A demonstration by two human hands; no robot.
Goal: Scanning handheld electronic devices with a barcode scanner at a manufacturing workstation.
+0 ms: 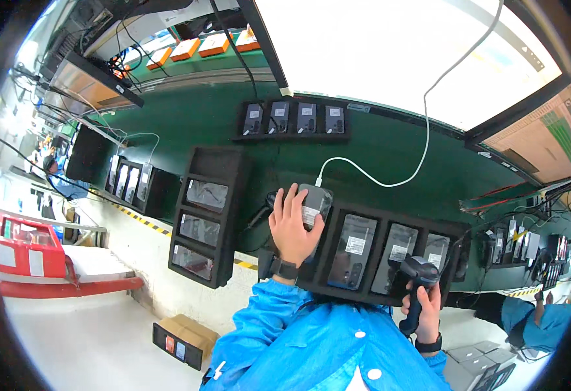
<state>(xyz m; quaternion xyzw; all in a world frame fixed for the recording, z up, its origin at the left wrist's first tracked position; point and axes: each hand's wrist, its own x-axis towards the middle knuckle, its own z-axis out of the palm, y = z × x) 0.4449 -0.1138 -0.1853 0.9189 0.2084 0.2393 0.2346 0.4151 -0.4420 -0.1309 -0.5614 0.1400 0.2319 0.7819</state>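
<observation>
My left hand [293,228] lies over a dark phone [318,201], fingers stretched out and the thumb along its lower part. A white cable [382,185] is plugged into the phone's top end. The lower end of the phone is hidden under the hand. In my right hand [427,313] is a black barcode scanner [420,270], gripped by its handle above the right part of a black foam tray [378,217]. Several phones [352,251] with white labels lie back up in this tray, right in front of my body.
Left of my hands stands another black tray [217,163] with three wrapped phones. A tray of phones [292,135] sits farther back under a bright white screen [390,58]. More phones on cables [129,181] are at the left. Another person [538,322] is at the right.
</observation>
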